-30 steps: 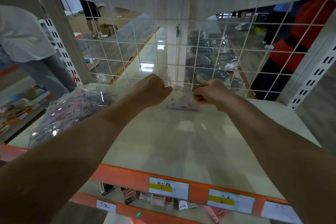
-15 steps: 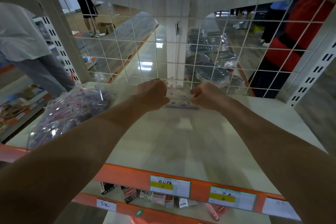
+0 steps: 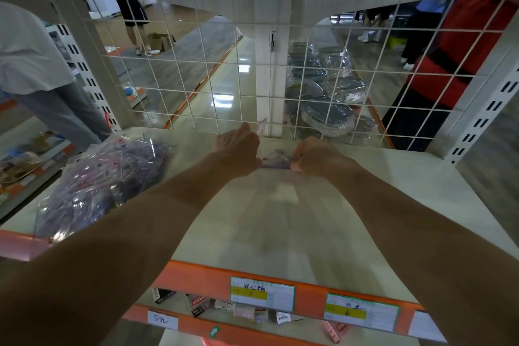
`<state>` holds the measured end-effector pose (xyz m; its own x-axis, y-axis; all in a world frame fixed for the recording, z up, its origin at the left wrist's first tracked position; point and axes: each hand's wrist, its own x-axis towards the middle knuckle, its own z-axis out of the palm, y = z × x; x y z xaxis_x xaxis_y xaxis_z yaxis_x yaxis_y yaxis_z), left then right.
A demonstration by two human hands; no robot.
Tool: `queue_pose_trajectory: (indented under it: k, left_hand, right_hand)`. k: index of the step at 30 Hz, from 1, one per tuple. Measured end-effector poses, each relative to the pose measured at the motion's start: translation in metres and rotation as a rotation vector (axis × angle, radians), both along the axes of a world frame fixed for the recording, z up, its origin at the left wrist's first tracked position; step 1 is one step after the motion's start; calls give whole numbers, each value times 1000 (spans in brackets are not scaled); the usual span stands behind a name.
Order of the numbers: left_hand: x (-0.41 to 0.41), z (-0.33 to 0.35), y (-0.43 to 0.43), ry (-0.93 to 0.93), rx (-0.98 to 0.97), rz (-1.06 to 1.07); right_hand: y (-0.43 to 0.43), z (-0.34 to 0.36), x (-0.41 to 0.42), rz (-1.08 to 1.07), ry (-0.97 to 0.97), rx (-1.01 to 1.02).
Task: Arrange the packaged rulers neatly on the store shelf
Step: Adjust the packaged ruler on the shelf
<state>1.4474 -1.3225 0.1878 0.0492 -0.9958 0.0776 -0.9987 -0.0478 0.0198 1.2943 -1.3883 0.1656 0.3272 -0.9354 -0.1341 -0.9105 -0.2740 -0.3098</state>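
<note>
The shelf (image 3: pixel 393 191) is smooth and a bit shiny. The bag of rulers (image 3: pixel 104 177) is clear, crinkly, shiny plastic. The wire grid (image 3: pixel 196 78) is painted white metal. Paper labels (image 3: pixel 262 293) look matt.

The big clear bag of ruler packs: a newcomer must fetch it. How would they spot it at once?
Find the pale shelf with an orange front edge and a wire grid behind. The bag lies at its left end. It is a bulging, crinkled sack of purplish packs, unlike the single flat pack held between the left hand and right hand near the grid.
</note>
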Motion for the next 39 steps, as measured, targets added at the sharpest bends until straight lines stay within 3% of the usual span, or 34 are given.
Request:
queue_pose_trajectory:
  k: [9, 19, 23, 25, 27, 30, 33, 36, 39]
  left_hand:
    - [-9, -13, -8, -170, 4, -96]
    - [-5, -17, -13, -135, -5, -95]
    - [5, -9, -9, -14, -118, -73]
    - [7, 0, -4, 189, -199, -45]
    - [6, 11, 3, 510, -165, -7]
    - [-2, 22, 10, 832, -24, 17]
    - [-14, 24, 11, 974, 45, 4]
    - [-29, 26, 6, 1095, 57, 0]
    - [-43, 31, -1, 920, -114, 18]
  right_hand:
    - [-6, -7, 7, 43, 56, -59]
    - [-13, -2, 15, 55, 117, -45]
    - [-7, 5, 8, 77, 99, -46]
    - [-2, 16, -2, 76, -42, -48]
    - [1, 27, -14, 28, -347, -2]
    - [4, 38, -31, -115, -830, 268]
    - [7, 44, -49, -117, -926, 382]
    - [14, 49, -68, -133, -950, 351]
    - [19, 54, -92, -208, -989, 148]
